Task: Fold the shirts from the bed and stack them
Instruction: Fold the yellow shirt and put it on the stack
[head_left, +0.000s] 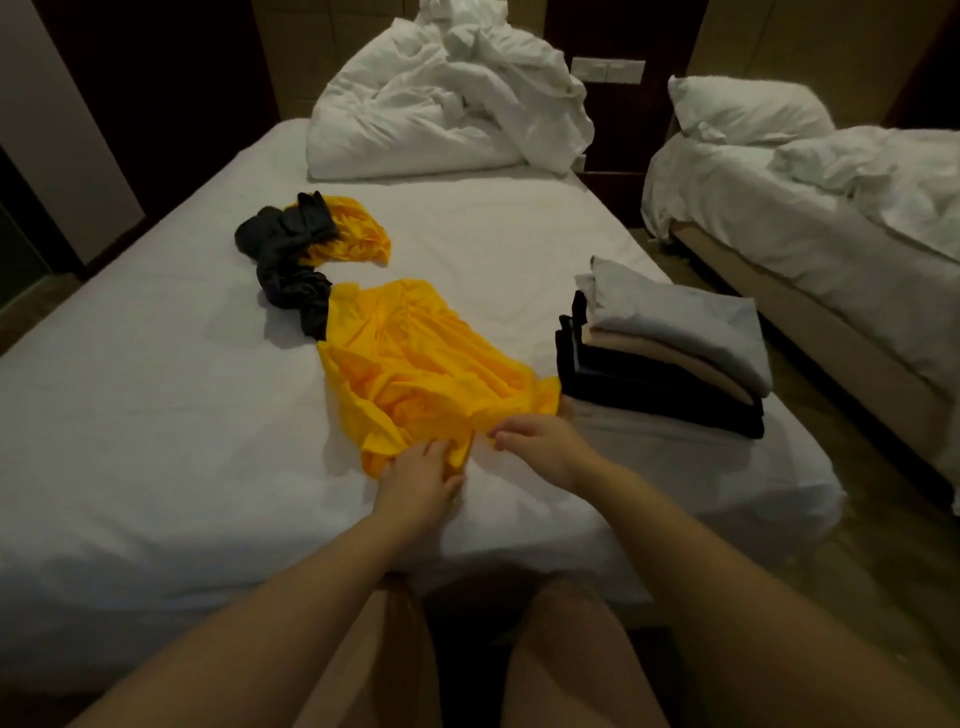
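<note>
Shirts already folded sit in a stack (670, 353) near the bed's (156, 415) right edge: a grey one on top, a beige one under it, dark ones below. By my reckoning the job is past its middle but not finished.

Three pieces are left unfolded. The yellow shirt (415, 364) lies crumpled in the middle of the bed, just left of the stack, with its near hem at the hands. Farther back a black garment (291, 270) trails in a twisted line, its near end touching the yellow shirt's far corner. Its far end overlaps a second yellow garment (358, 234).

The left hand (421, 478) rests on the near hem with its fingers spread over the cloth and the thumb tucked under a fold, so it seems to be gripping the fabric. The right hand (535, 441) is loosely curled, fingertips at the hem's edge — whether it pinches the cloth I cannot tell.

The yellow shirt is the piece in hand. It looks bunched and will probably need spreading flat first.

A heaped white duvet (447, 104) fills the head of the bed, well apart from the clothes. A second bed (831, 218) with a pillow (748, 109) stands to the right, across a strip of floor. The only likely snag is the black garment — it touches the shirt and may drag along.
</note>
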